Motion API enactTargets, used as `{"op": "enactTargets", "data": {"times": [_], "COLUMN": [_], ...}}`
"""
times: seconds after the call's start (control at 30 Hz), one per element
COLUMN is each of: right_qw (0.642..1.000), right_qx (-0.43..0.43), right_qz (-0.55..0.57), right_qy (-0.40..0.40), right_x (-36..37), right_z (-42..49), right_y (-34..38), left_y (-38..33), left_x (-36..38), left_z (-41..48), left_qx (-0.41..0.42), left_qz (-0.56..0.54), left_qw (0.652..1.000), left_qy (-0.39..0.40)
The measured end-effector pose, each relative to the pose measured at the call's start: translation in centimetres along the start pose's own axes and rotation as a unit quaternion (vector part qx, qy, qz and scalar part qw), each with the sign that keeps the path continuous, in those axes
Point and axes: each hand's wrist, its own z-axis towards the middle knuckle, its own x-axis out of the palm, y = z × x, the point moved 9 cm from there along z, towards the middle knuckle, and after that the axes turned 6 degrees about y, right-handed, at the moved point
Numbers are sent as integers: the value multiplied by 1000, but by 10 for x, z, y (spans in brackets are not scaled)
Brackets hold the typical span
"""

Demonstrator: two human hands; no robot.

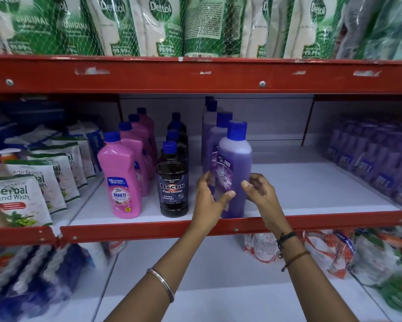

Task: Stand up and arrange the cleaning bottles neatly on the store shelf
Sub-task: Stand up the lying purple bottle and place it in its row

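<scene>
Middle shelf board (311, 182): wide bare stretch at centre right of frame, open from the purple Bactin bottle (236, 168) across to the blurred purple bottle packs (376, 163) at far right. Left of it, narrow lanes only, between the purple row, the dark Bactin Floor Cleaner row (173, 182) and the pink Shakti row (123, 177). Red upper beam (195, 77) caps headroom; red front lip (149, 231) edges the board. Herbal Hand Wash pouches (21, 194) crowd the left.
</scene>
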Motion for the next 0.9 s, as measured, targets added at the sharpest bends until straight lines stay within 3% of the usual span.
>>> {"op": "enactTargets", "data": {"times": [0.27, 0.43, 0.63, 0.9], "right_qw": [999, 1000, 997, 996], "right_qx": [3, 24, 28, 44], "right_qz": [-16, 8, 29, 45], "right_qy": [32, -5, -66, -58], "right_x": [0, -7, -8, -8], "right_z": [18, 26, 11, -5], "right_y": [2, -7, -11, -3], "left_y": [1, -10, -12, -19], "left_x": [2, 1, -2, -3], "left_z": [6, -4, -12, -20], "left_qx": [-10, 25, 7, -10], "left_qz": [53, 82, 49, 58], "left_qw": [998, 996, 999, 997], "left_qy": [21, 7, 13, 41]}}
